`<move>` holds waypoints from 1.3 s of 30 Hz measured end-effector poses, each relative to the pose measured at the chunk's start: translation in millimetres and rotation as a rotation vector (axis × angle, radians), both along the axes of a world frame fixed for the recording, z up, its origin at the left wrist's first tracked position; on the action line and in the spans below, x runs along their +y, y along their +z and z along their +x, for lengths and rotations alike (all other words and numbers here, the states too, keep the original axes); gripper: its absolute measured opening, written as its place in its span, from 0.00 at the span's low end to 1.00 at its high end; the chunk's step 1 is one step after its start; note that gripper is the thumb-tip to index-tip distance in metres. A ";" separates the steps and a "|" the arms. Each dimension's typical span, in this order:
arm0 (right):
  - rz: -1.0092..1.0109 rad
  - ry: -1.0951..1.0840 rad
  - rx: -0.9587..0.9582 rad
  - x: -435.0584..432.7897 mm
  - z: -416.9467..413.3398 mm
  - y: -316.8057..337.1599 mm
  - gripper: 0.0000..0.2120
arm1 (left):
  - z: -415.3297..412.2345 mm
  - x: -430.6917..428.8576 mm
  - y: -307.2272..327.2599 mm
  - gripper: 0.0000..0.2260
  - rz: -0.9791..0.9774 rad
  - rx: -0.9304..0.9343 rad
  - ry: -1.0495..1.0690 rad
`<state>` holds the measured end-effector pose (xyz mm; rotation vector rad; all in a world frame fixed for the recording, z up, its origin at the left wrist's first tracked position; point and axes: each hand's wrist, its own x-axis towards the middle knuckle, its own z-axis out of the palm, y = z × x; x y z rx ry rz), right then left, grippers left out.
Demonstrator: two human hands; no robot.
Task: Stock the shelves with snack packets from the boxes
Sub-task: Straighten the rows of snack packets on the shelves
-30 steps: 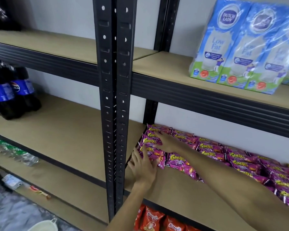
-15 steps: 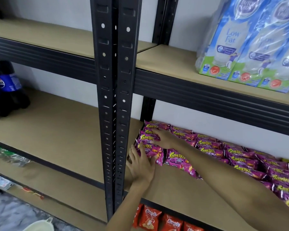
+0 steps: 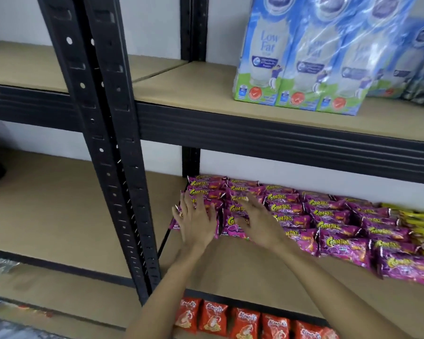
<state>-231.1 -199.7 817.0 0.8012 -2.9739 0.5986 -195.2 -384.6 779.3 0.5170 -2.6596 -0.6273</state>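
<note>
Several purple Cornitoz snack packets [image 3: 333,223] lie in rows on the middle shelf board [image 3: 242,272] of the right rack. My left hand [image 3: 196,220] lies flat, fingers spread, on the packets at the row's left end. Beside it my right hand [image 3: 257,222] rests palm down on the neighbouring packets, fingers apart. Neither hand grips a packet. Yellow packets [image 3: 419,221] continue the row at the far right.
A black steel upright [image 3: 103,143] stands just left of my hands. Wrapped low-fat milk cartons [image 3: 301,57] sit on the shelf above. Orange snack packets [image 3: 230,321] line the shelf below. The left rack's shelf [image 3: 47,211] shows bare board.
The view has shifted right and closer, so the cola bottles have left the frame. My right hand has drawn back from the rear packets and now lies flat beside my left hand.
</note>
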 end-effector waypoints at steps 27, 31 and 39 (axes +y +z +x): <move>-0.170 -0.170 0.219 6.4 8.8 -55.4 0.22 | -139.4 40.9 9.1 0.29 -0.479 -0.365 -0.549; -0.206 -0.146 0.223 9.6 11.6 -56.9 0.23 | -139.9 40.2 10.9 0.29 -0.465 -0.336 -0.557; -0.321 -0.177 0.241 45.4 32.5 -52.4 0.19 | -146.2 61.7 26.5 0.29 -0.495 -0.240 -0.621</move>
